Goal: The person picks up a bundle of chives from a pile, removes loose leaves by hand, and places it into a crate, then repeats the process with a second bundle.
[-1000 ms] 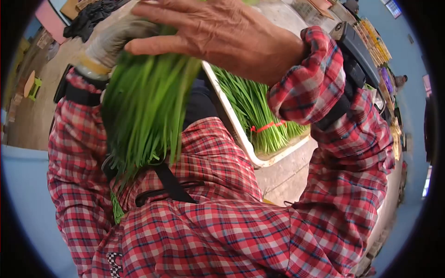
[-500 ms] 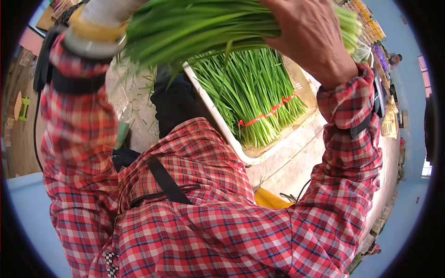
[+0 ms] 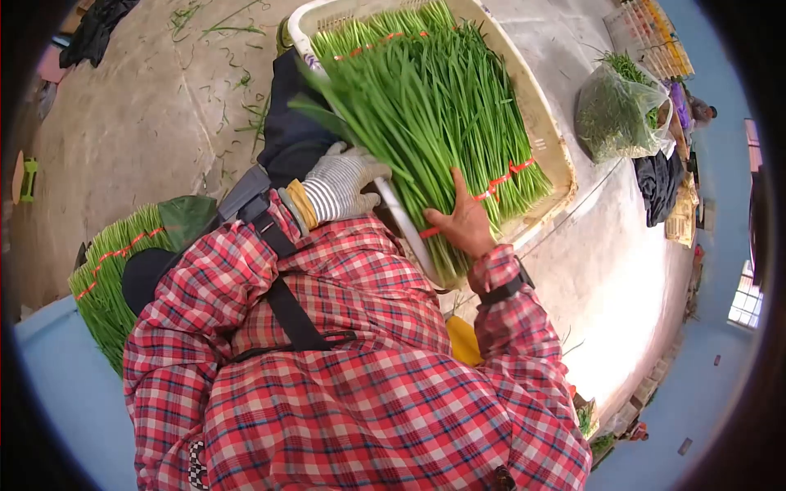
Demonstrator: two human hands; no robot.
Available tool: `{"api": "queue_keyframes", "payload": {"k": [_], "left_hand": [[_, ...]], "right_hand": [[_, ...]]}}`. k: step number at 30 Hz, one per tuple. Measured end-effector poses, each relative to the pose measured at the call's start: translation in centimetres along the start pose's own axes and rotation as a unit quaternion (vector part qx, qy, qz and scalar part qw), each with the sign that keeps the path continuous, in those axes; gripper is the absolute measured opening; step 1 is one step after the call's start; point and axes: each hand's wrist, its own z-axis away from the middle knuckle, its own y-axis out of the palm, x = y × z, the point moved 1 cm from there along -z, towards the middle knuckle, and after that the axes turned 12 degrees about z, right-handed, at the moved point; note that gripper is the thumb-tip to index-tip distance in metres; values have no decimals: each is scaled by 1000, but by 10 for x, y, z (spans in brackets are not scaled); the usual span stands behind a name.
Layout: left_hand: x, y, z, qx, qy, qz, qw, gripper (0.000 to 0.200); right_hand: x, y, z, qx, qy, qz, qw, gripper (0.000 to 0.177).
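Note:
Green long-leaf bundles [image 3: 442, 106], tied with red bands near their pale stems, lie in a white plastic basket [image 3: 550, 131]. My left hand [image 3: 342, 182], in a striped grey-white glove, is against the leaves at the basket's near left side, its fingers curled around the edge of a bundle. My bare right hand [image 3: 465, 221] rests on the stem end of that same bundle, thumb and fingers spread, beside the red band. The bundle lies along the basket's near side, its leaf tips blurred toward the upper left.
More banded greens [image 3: 123, 254] lie at the left near a dark green sheet. A clear plastic bag of greens [image 3: 618, 110] stands on the floor at the right, with black plastic [image 3: 657, 186] beside it. Leaf scraps litter the floor [image 3: 147, 123].
Both hands have come down from the top of the view with the bundle, which now lies in the basket. The view has shifted, showing the whole basket and the greens at the left.

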Motion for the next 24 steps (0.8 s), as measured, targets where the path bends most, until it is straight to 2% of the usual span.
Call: {"api": "queue_keyframes", "payload": {"k": [1, 5, 7, 8, 10, 11, 14, 16, 18, 19, 20, 22, 24], "left_hand": [[2, 0, -3, 3, -1, 2, 1000, 49], [9, -14, -25, -26, -28, -15, 999, 48], [5, -16, -28, -19, -31, -26, 999, 47], [-2, -18, -31, -15, -30, -24, 999, 47], [-12, -24, -38, 116, -111, -78, 984, 44], [-5, -16, -38, 81, -78, -88, 990, 40], [13, 2, -39, 14, -16, -92, 996, 32], [19, 6, -36, -3, -5, -69, 998, 28], [11, -5, -34, -26, 1, -50, 998, 25], [4, -13, -32, -24, -10, -6, 1000, 22], [-3, -23, -29, -21, -20, 36, 999, 19], [-10, -35, -21, -6, -26, 35, 999, 24], [4, -29, -24, -163, 145, -18, 976, 31]], "right_hand": [[-6, 8, -4, -19, -18, -56, 998, 97], [-11, -3, -13, 16, -37, 0, 999, 103], [9, -18, -1, 63, 15, 172, 983, 106], [9, -10, 4, 65, 18, 172, 983, 106], [5, 15, 9, 42, -3, 233, 971, 107], [10, 26, 8, 43, -1, 287, 957, 105], [16, 32, 9, 46, 13, 280, 959, 105], [16, 18, 10, 59, 14, 251, 966, 101], [19, -10, 2, 154, 15, 245, 957, 96], [26, -24, 0, 64, -32, 248, 966, 84], [27, -23, -7, 65, -33, 248, 966, 84], [40, -20, -21, -95, -229, 220, 943, 71], [26, 19, -28, -62, -261, 236, 934, 63]]}}
